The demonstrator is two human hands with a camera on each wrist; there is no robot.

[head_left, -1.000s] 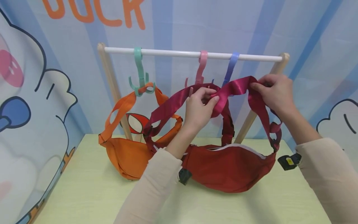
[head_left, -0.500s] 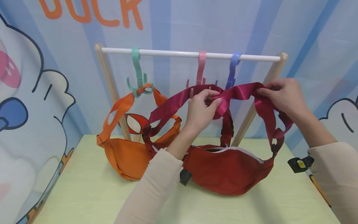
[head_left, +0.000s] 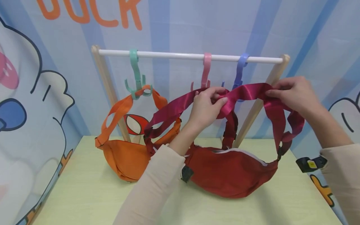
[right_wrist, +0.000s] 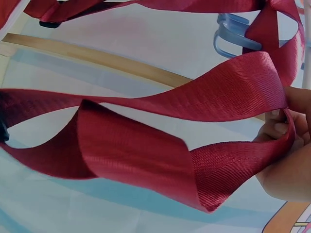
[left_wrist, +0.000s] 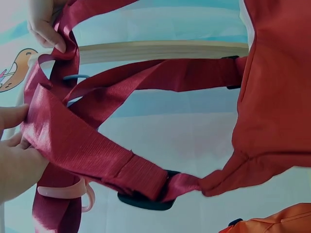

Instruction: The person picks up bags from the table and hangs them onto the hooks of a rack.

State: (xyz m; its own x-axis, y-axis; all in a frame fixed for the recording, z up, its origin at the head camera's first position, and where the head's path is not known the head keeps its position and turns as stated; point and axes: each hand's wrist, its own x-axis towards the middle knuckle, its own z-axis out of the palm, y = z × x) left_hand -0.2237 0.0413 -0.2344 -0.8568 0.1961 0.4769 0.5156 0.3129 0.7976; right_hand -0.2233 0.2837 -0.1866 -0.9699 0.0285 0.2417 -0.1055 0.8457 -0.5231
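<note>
A red waist bag (head_left: 230, 175) with a white zip hangs low over the table, on the right. Its crimson strap (head_left: 250, 92) runs up past the pink and blue hooks. My left hand (head_left: 206, 106) pinches this strap just below the pink hook (head_left: 207, 68); in the left wrist view that hand (left_wrist: 17, 160) has the strap between thumb and fingers. Further right, my right hand (head_left: 295, 93) pinches another stretch of the strap beside the blue hook (head_left: 241, 70). The right wrist view shows strap folds looping from the right hand (right_wrist: 291, 155). Strap folds partly hide both hooks.
An orange waist bag (head_left: 126, 159) hangs by its strap from the green hook (head_left: 136, 75) at the left, partly behind the red bag. A white rail (head_left: 174, 56) on wooden posts (head_left: 109, 84) carries the hooks. Beneath is a pale green table (head_left: 84, 187).
My right hand has moved right, drawing the strap with it, and my left hand has shifted slightly right. The blue hook has slid a little to the right along the rail.
</note>
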